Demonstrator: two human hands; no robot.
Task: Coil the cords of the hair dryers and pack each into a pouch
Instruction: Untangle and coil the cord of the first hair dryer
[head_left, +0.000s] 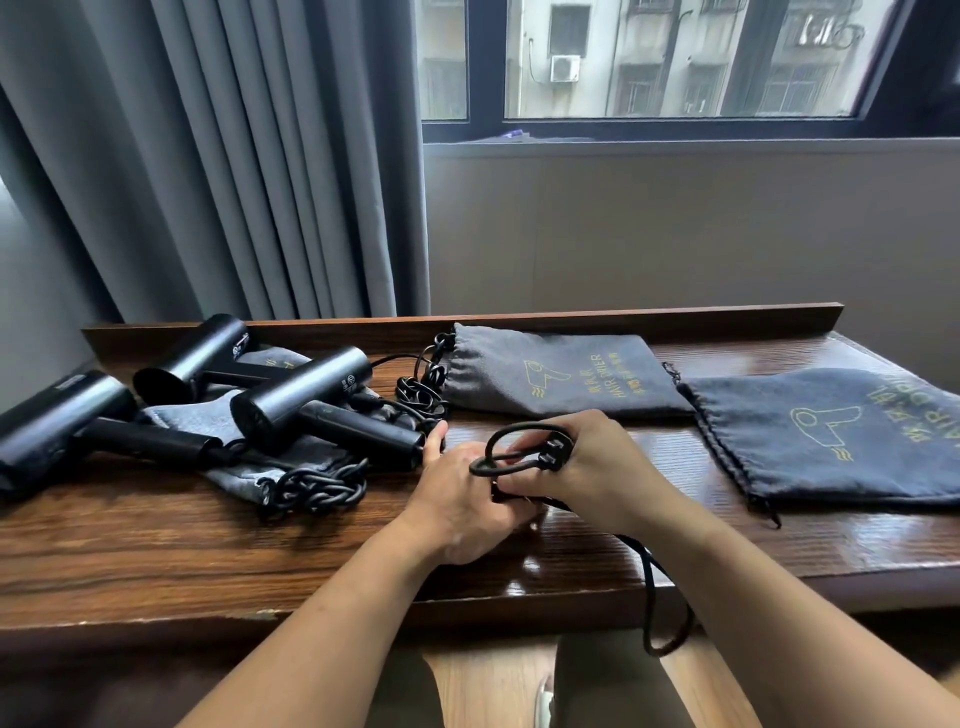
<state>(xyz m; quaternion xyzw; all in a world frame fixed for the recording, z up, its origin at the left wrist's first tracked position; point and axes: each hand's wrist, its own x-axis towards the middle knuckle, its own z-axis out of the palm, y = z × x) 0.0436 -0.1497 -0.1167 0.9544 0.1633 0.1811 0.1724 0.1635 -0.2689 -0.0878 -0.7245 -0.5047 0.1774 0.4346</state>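
Centre frame, left hand (462, 499) and right hand (597, 467) fingers grip a half-coiled cord (511, 431); three dryers (301, 395) at left unpacked.

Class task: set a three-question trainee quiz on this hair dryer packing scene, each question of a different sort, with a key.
1. True or false: three hair dryers lie on the wooden table.
2. The left hand and right hand both hold: A) a cord, B) a comb, C) a towel.
3. How many pouches have no hair dryer lying on them?
Key: 1 true; 2 A; 3 two.
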